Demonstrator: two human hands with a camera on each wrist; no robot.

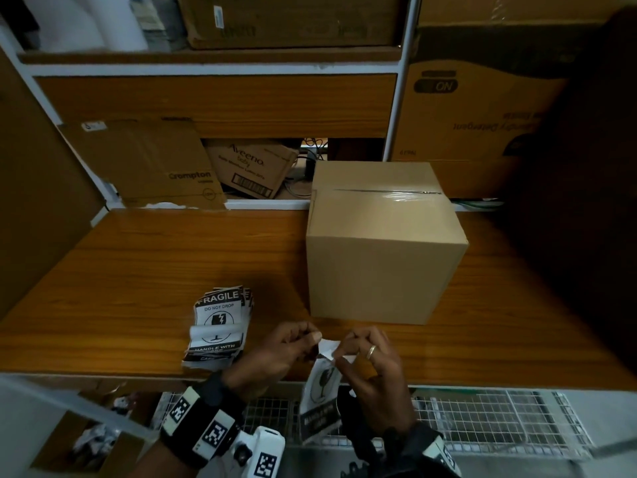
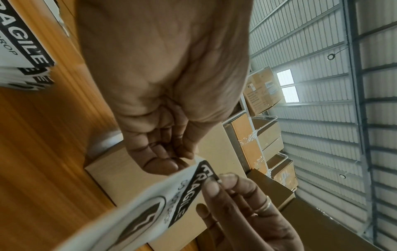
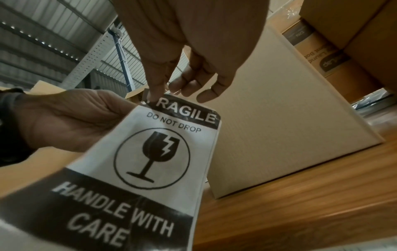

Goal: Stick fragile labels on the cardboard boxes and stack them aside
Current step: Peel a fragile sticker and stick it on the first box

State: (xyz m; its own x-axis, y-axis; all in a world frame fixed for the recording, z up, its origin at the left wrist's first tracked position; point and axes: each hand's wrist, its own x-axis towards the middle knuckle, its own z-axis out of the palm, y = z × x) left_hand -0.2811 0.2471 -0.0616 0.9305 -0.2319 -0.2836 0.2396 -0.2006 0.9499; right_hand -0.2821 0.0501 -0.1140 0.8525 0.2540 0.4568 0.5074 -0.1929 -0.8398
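A plain taped cardboard box (image 1: 382, 243) stands on the wooden table (image 1: 155, 263), just beyond my hands. Both hands hold one fragile label (image 1: 319, 401) at the table's front edge; its black "FRAGILE" top (image 3: 184, 113) points up. My left hand (image 1: 293, 343) pinches the label's top corner (image 2: 206, 168). My right hand (image 1: 362, 350) pinches the same top edge, thumb and forefinger at a peeled white backing strip (image 1: 327, 348). A pile of more fragile labels (image 1: 220, 326) lies on the table left of my left hand.
Behind the table a shelf holds printed cartons: a Crompton carton (image 1: 155, 163), an Aveeno carton (image 1: 251, 167) and a large detergent carton (image 1: 475, 108). A wire mesh rack (image 1: 482, 419) sits below the table's front edge. A carton with crumpled paper (image 1: 89, 439) stands at lower left.
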